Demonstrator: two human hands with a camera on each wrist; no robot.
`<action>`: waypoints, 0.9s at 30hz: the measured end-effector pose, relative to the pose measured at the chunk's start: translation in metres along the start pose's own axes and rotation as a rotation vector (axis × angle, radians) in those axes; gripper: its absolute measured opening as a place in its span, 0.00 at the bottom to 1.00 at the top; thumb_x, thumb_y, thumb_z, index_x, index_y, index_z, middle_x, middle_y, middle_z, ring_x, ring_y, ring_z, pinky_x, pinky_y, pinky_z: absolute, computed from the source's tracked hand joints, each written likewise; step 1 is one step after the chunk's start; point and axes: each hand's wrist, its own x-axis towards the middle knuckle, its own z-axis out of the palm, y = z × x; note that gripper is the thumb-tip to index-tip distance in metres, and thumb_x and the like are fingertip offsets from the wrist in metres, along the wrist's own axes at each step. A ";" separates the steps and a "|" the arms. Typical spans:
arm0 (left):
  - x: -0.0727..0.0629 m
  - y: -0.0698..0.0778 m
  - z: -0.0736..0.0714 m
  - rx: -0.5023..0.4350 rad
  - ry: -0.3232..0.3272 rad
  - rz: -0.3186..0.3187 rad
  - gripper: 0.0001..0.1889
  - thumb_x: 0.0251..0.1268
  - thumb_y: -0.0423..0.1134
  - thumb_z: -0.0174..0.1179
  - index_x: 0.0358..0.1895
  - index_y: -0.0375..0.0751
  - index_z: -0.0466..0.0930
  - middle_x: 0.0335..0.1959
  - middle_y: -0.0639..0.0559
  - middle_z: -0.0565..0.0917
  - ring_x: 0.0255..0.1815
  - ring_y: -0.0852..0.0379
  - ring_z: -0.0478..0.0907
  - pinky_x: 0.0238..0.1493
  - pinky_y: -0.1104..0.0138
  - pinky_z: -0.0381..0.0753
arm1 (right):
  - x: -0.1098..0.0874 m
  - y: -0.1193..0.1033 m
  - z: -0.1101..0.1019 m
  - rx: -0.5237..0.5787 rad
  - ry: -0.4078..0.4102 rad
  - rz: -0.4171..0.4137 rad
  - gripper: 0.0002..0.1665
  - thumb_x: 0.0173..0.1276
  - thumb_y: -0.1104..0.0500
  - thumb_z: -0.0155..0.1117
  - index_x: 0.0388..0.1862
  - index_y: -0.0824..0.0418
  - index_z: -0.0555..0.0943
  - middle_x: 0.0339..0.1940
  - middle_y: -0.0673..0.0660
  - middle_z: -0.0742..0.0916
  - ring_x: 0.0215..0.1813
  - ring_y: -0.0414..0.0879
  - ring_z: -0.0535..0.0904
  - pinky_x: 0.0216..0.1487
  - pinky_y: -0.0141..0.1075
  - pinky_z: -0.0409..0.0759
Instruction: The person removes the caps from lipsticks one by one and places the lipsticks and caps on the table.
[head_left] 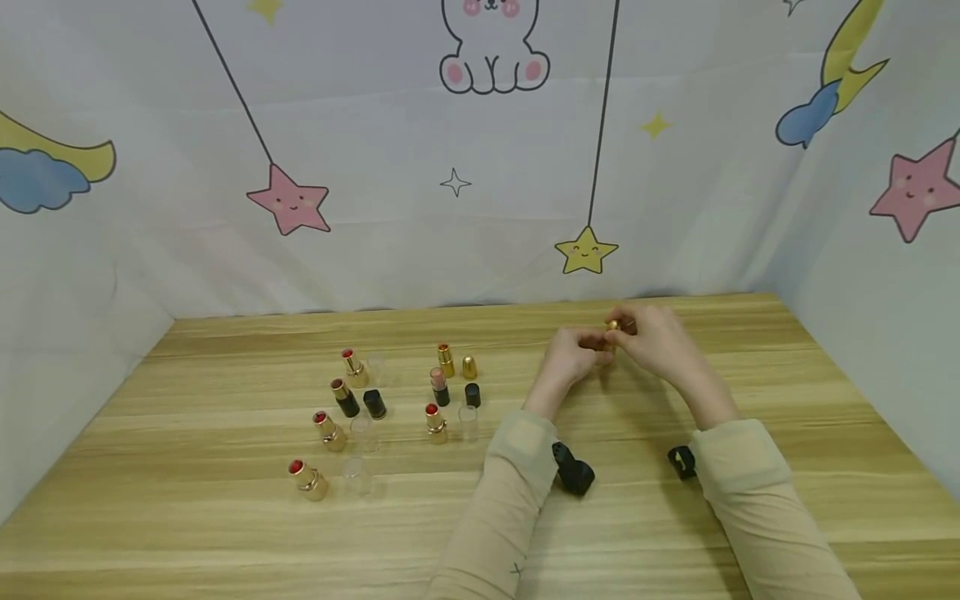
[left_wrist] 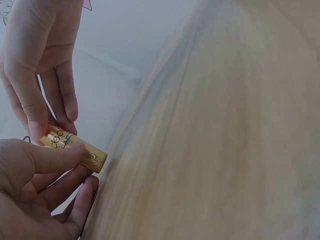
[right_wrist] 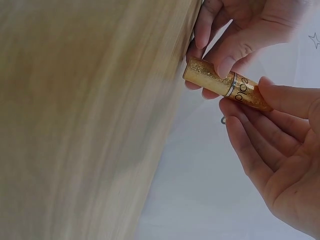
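Note:
Above the right back of the table, both hands meet at a gold lipstick (right_wrist: 205,76) with dark lettering and a silver ring round its middle. Its base is pinched between the thumb and fingers of my left hand (head_left: 572,362). From the other side, my right hand (head_left: 663,342) holds the rounded, lettered cap end (right_wrist: 250,95) with thumb and fingertips. In the right wrist view, cap and base meet at the ring in one line. The left wrist view shows the flat bottom of the lipstick pointing down toward the wood.
Several uncapped lipsticks stand left of the hands, among them a gold one (head_left: 446,360) and a pink one (head_left: 439,387). Beside them are a gold cap (head_left: 469,367), black caps (head_left: 472,395) and clear caps (head_left: 356,477). A printed cloth (head_left: 450,250) backs the wooden table (head_left: 225,550).

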 end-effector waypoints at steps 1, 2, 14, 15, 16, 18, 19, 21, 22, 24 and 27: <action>0.000 0.000 0.000 0.002 0.002 0.004 0.13 0.57 0.33 0.68 0.46 0.42 0.87 0.44 0.50 0.88 0.52 0.54 0.81 0.53 0.66 0.78 | 0.000 0.000 0.000 0.001 0.001 -0.002 0.13 0.68 0.62 0.61 0.48 0.68 0.81 0.44 0.66 0.87 0.47 0.59 0.83 0.48 0.52 0.78; 0.000 0.001 0.000 0.004 0.002 0.010 0.13 0.57 0.33 0.68 0.46 0.42 0.87 0.45 0.49 0.88 0.52 0.54 0.81 0.52 0.66 0.78 | 0.000 -0.001 -0.001 0.002 0.002 -0.005 0.13 0.68 0.62 0.61 0.48 0.68 0.81 0.44 0.66 0.87 0.47 0.59 0.83 0.49 0.52 0.78; -0.007 0.003 -0.003 -0.038 -0.027 0.030 0.14 0.58 0.32 0.66 0.48 0.41 0.86 0.47 0.48 0.87 0.52 0.53 0.81 0.51 0.68 0.78 | -0.002 -0.001 -0.003 -0.014 0.027 -0.023 0.13 0.68 0.63 0.61 0.47 0.69 0.82 0.43 0.66 0.87 0.46 0.59 0.82 0.47 0.52 0.78; -0.007 0.002 -0.002 -0.044 -0.030 0.036 0.14 0.58 0.32 0.66 0.48 0.41 0.86 0.47 0.48 0.87 0.52 0.53 0.81 0.51 0.69 0.78 | -0.003 -0.001 -0.003 -0.016 0.027 -0.024 0.13 0.67 0.63 0.61 0.47 0.69 0.82 0.42 0.66 0.87 0.45 0.59 0.82 0.47 0.52 0.78; -0.008 0.002 -0.002 -0.050 -0.030 0.038 0.14 0.58 0.32 0.66 0.48 0.41 0.86 0.47 0.48 0.87 0.52 0.54 0.81 0.50 0.69 0.78 | -0.003 -0.001 -0.003 -0.017 0.027 -0.026 0.13 0.67 0.63 0.61 0.47 0.69 0.82 0.42 0.66 0.87 0.45 0.59 0.82 0.46 0.52 0.78; -0.008 0.001 -0.002 -0.057 -0.032 0.038 0.14 0.58 0.32 0.66 0.49 0.41 0.86 0.47 0.48 0.87 0.52 0.54 0.81 0.50 0.70 0.78 | -0.003 -0.001 -0.003 -0.017 0.026 -0.032 0.13 0.67 0.63 0.61 0.47 0.68 0.82 0.42 0.66 0.87 0.45 0.58 0.82 0.46 0.51 0.78; -0.009 0.001 -0.002 -0.061 -0.032 0.036 0.14 0.58 0.32 0.67 0.49 0.41 0.86 0.47 0.48 0.87 0.52 0.54 0.81 0.51 0.70 0.78 | -0.003 -0.001 -0.003 -0.014 0.025 -0.034 0.12 0.67 0.63 0.61 0.47 0.68 0.82 0.41 0.65 0.87 0.45 0.58 0.82 0.46 0.51 0.78; -0.010 0.000 -0.002 -0.069 -0.032 0.035 0.14 0.58 0.32 0.66 0.49 0.41 0.86 0.47 0.48 0.87 0.52 0.54 0.81 0.51 0.69 0.78 | -0.004 -0.001 -0.003 -0.006 0.022 -0.036 0.12 0.67 0.64 0.61 0.47 0.68 0.82 0.41 0.65 0.87 0.44 0.57 0.82 0.46 0.51 0.78; -0.010 0.000 -0.003 -0.072 -0.030 0.033 0.14 0.58 0.32 0.67 0.49 0.42 0.86 0.47 0.48 0.87 0.52 0.54 0.81 0.52 0.69 0.78 | -0.003 -0.001 -0.003 -0.001 0.021 -0.037 0.12 0.67 0.64 0.61 0.47 0.68 0.82 0.41 0.65 0.87 0.44 0.57 0.82 0.46 0.51 0.78; -0.011 -0.001 -0.003 -0.075 -0.033 0.039 0.14 0.58 0.32 0.66 0.49 0.42 0.86 0.47 0.48 0.87 0.53 0.54 0.81 0.53 0.68 0.78 | -0.004 -0.001 -0.002 0.005 0.021 -0.036 0.12 0.67 0.64 0.61 0.47 0.68 0.82 0.41 0.65 0.87 0.44 0.57 0.83 0.46 0.51 0.78; -0.012 -0.004 -0.003 -0.071 -0.035 0.051 0.14 0.58 0.32 0.66 0.49 0.41 0.85 0.47 0.48 0.87 0.52 0.54 0.81 0.53 0.67 0.78 | -0.005 -0.002 -0.002 0.007 0.020 -0.043 0.12 0.67 0.63 0.62 0.47 0.68 0.83 0.41 0.65 0.88 0.43 0.56 0.83 0.46 0.51 0.78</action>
